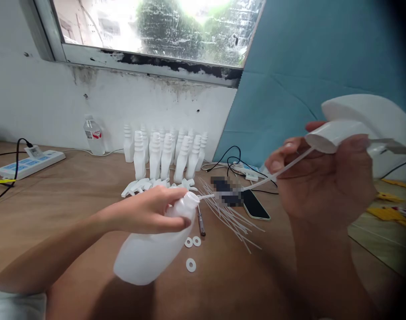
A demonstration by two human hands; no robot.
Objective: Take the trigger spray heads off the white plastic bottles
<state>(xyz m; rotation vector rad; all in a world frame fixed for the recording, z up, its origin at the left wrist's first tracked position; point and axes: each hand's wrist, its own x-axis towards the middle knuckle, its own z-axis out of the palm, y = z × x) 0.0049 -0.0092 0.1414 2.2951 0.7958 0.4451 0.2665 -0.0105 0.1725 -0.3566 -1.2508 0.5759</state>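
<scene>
My left hand (156, 211) is wrapped round the neck of a white plastic bottle (149, 255), which tilts with its mouth toward the right. My right hand (323, 182) grips a white spray trigger head (343, 129) by its collar, up at the right. From that collar a thin clear dip tube (259, 183) slants down left, its far end at the bottle's mouth. Whether the tip is inside the mouth I cannot tell. Below the bottle's neck lie several white ring washers (191, 265) and a screwdriver (201, 224).
Several white spray-head parts (139, 186) lie before rows of white ribbed pieces (154, 155) by the wall. Loose thin tubes (236, 222) and a phone (256, 205) lie right of centre. A water bottle (94, 135) and a power strip (31, 164) stand left.
</scene>
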